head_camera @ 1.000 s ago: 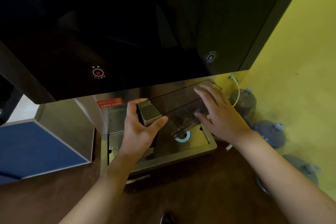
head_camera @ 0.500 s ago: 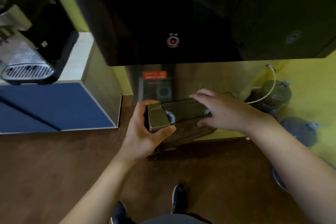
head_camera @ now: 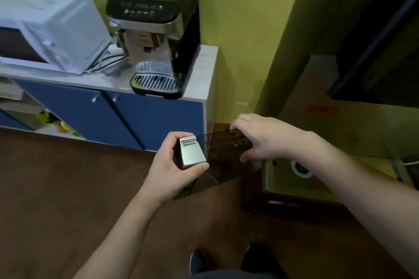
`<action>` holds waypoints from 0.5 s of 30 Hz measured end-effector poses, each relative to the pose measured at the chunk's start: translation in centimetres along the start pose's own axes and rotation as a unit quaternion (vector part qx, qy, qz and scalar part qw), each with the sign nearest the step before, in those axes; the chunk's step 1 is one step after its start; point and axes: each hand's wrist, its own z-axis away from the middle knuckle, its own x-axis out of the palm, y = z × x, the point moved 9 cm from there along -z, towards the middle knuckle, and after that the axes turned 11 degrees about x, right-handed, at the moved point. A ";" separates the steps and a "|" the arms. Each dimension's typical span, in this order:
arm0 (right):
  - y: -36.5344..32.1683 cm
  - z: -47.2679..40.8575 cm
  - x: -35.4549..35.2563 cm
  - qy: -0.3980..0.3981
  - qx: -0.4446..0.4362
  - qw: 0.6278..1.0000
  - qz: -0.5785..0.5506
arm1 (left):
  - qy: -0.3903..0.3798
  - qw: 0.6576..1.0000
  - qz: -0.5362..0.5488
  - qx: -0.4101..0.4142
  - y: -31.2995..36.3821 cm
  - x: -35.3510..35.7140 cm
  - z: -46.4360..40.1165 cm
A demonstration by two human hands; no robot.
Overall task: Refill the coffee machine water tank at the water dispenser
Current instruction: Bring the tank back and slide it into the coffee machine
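I hold the water tank [head_camera: 221, 158], a dark see-through box with a silver end cap, level at mid-frame above the floor. My left hand [head_camera: 174, 166] grips the silver end. My right hand [head_camera: 267, 138] clasps the tank's far end from above. The black and silver coffee machine [head_camera: 156, 29] stands on the white-topped counter [head_camera: 201, 79] at upper left. The water dispenser [head_camera: 353, 102] is at the right, its drip tray [head_camera: 285, 179] with a round drain just right of the tank. I cannot tell how much water the tank holds.
A white microwave [head_camera: 45, 25] sits left of the coffee machine, with cables between them. Blue cabinet doors [head_camera: 136, 118] run under the counter. The floor [head_camera: 56, 188] is brown wood. My shoes [head_camera: 199, 260] show at the bottom. The wall is yellow-green.
The tank has left the dispenser's drip tray and come out to the left in both hands. My view has swung left, bringing the coffee machine and microwave into sight.
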 end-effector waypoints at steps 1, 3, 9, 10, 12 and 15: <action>-1.1 -1.6 -0.4 -0.006 -0.010 1.000 0.010 | -0.003 1.000 -0.007 -0.003 -0.5 -1.6 -0.3; -2.6 -5.0 -1.5 -0.011 -0.025 0.999 0.027 | -0.012 1.000 -0.017 -0.008 -1.6 -4.1 -1.2; -3.3 -14.8 -4.4 0.002 -0.056 0.995 0.081 | -0.038 0.998 -0.054 -0.018 -5.6 -7.9 -7.2; -2.8 -16.2 -4.7 0.002 -0.056 0.994 0.089 | -0.039 0.997 -0.059 -0.018 -6.3 -8.0 -8.6; -1.5 -18.8 -5.3 0.001 -0.049 0.994 0.100 | -0.041 0.997 -0.067 -0.014 -7.5 -8.2 -11.4; 0.7 -22.2 -6.9 0.001 -0.033 0.995 0.089 | -0.054 0.995 -0.077 -0.021 -9.0 -8.3 -15.7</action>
